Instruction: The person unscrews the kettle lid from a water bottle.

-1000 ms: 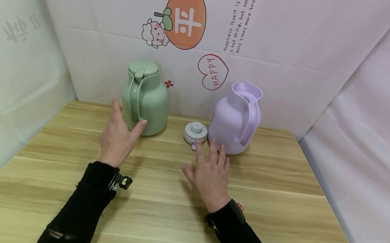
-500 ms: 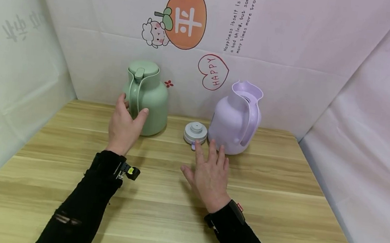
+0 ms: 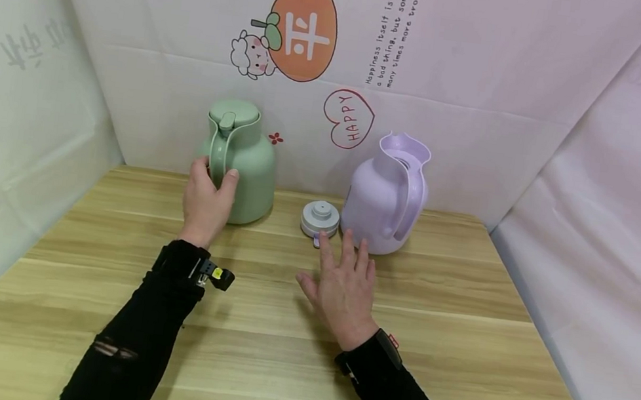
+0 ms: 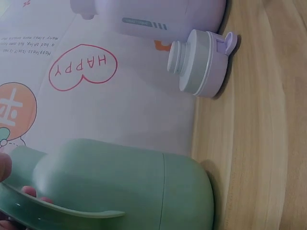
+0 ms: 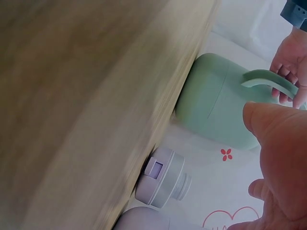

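At the back left of the table a green thermos jug (image 3: 254, 176) stands upright, its lid on. My left hand (image 3: 203, 210) grips its handle; in the left wrist view, fingertips show through the handle (image 4: 72, 211) opening. A purple thermos jug (image 3: 377, 190), open at the top, stands upright to the right. Beside it a grey-and-purple stopper lid (image 3: 320, 218) lies upside down, small tab toward me. My right hand (image 3: 342, 295) is spread in front of the lid and purple jug, holding nothing. Whether its fingertips touch either one, I cannot tell.
A wood-grain table (image 3: 254, 364) lies under everything. Behind the jugs hangs a white printed cloth (image 3: 460, 71), close to the table's back edge. White cloth sides rise at left and right.
My left hand has moved forward and slightly right, from beside the green thermos jug onto its handle, and its fingers have closed round it. My right hand stays put.
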Motion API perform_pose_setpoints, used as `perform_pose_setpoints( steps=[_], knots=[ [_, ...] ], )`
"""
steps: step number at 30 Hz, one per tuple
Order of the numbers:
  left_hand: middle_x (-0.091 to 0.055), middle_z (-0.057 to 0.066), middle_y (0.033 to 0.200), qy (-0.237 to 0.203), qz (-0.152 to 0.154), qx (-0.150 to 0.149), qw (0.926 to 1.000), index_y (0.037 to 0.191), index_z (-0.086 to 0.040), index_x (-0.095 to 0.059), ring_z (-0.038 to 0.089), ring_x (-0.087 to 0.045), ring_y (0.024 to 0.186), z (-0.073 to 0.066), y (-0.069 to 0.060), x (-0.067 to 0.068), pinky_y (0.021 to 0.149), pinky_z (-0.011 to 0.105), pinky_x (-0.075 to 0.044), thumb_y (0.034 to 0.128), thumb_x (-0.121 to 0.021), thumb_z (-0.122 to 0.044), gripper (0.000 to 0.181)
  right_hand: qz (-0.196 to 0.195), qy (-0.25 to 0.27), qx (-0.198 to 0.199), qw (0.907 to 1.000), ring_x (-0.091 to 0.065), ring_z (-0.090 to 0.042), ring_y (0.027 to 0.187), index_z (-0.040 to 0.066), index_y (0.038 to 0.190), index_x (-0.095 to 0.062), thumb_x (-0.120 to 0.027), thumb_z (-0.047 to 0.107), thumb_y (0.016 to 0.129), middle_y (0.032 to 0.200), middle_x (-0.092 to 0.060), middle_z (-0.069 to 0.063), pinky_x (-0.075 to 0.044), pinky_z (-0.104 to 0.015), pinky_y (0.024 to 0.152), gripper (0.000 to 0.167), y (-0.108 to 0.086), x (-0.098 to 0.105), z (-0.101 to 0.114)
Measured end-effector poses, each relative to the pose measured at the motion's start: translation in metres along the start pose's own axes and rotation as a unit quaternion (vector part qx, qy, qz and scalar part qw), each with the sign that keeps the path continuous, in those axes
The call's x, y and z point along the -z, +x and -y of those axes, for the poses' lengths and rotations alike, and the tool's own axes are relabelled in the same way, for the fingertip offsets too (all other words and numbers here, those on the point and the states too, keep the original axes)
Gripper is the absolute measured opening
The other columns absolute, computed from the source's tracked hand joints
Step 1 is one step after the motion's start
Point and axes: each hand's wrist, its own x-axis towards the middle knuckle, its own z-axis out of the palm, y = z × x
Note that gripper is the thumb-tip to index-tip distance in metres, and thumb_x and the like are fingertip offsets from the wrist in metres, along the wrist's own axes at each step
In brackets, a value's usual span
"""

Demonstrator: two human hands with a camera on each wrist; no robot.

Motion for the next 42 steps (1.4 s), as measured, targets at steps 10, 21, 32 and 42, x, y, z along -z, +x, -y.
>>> perform_pose_setpoints(
  steps=[10, 21, 32, 42],
  knots=[
    [-0.055, 0.026, 0.135, -0.024, -0.012, -0.014, 0.9996, 0.144, 0.004, -0.041, 0.038, -0.055, 0.123, 0.000, 0.009, -0.005, 0.105, 0.054, -0.043, 0.1073, -0.050, -0.042, 0.060, 0.002, 0.009, -0.002, 1.0000, -0.034, -0.060, 0.146, 0.024, 0.163, -0.037, -0.064, 0.067, 0.094, 0.163, -0.032, -0.032, -0.043, -0.071, 0.107, 0.086, 0.000, 0.001, 0.002],
    [-0.056, 0.008, 0.096, -0.051, -0.001, -0.038, 0.9980, 0.127, 0.000, -0.047, 0.027, -0.055, 0.082, 0.006, 0.013, -0.008, 0.079, 0.039, -0.043, 0.1094, -0.045, -0.047, 0.050, 0.003, 0.011, -0.001, 0.9999, -0.035, -0.061, 0.145, 0.021, 0.162, -0.037, -0.066, 0.066, 0.094, 0.161, -0.034, -0.033, -0.043, -0.071, 0.106, 0.087, 0.000, 0.001, 0.001],
    [-0.057, 0.007, 0.090, -0.067, 0.001, -0.030, 0.9973, 0.110, -0.008, -0.050, 0.022, -0.055, 0.077, 0.009, 0.017, -0.009, 0.073, 0.035, -0.044, 0.1096, -0.038, -0.055, 0.049, 0.014, 0.018, -0.006, 0.9997, -0.032, -0.060, 0.147, 0.022, 0.163, -0.036, -0.065, 0.067, 0.094, 0.163, -0.031, -0.032, -0.041, -0.071, 0.109, 0.087, 0.001, 0.001, 0.000],
    [-0.052, 0.006, 0.084, -0.088, 0.009, -0.031, 0.9956, 0.101, -0.012, -0.047, 0.020, -0.052, 0.070, 0.006, 0.010, -0.009, 0.067, 0.034, -0.044, 0.1095, -0.040, -0.055, 0.044, 0.013, 0.025, -0.006, 0.9996, -0.032, -0.059, 0.147, 0.023, 0.163, -0.036, -0.065, 0.067, 0.094, 0.164, -0.031, -0.031, -0.039, -0.071, 0.110, 0.087, 0.000, 0.000, -0.001]
  ],
)
